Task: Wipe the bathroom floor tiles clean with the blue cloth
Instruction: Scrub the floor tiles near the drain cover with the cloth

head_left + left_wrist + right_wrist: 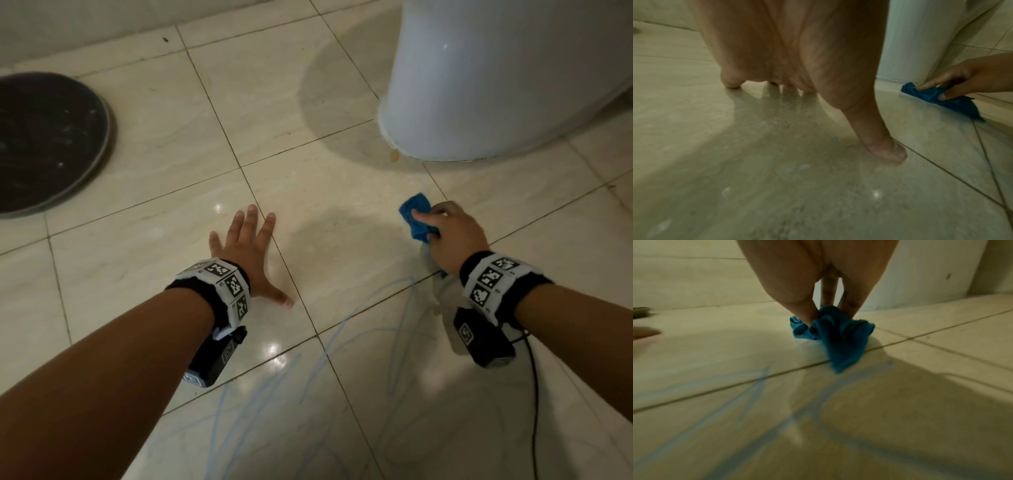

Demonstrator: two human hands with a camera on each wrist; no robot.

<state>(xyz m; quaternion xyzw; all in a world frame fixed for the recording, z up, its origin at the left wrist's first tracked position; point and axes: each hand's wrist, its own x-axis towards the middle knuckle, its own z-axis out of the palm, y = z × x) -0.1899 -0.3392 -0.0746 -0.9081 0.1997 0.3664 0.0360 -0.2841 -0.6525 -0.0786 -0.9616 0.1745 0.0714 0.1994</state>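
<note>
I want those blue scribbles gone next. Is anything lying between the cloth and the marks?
Nothing visible does. The blue cloth, gripped by the right hand, sits on bare tile, and the blue marks begin just nearer the person. The left hand rests flat off to the side.

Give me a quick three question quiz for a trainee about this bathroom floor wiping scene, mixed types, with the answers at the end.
1. True or false: the left hand lies flat on the floor tiles, fingers spread.
2. Which hand grips the blue cloth? A) left B) right C) both
3. Fill in: blue scribble marks lie on the tiles ____ the person than the cloth.

Key: 1 true; 2 B, the right hand; 3 nearer.
</note>
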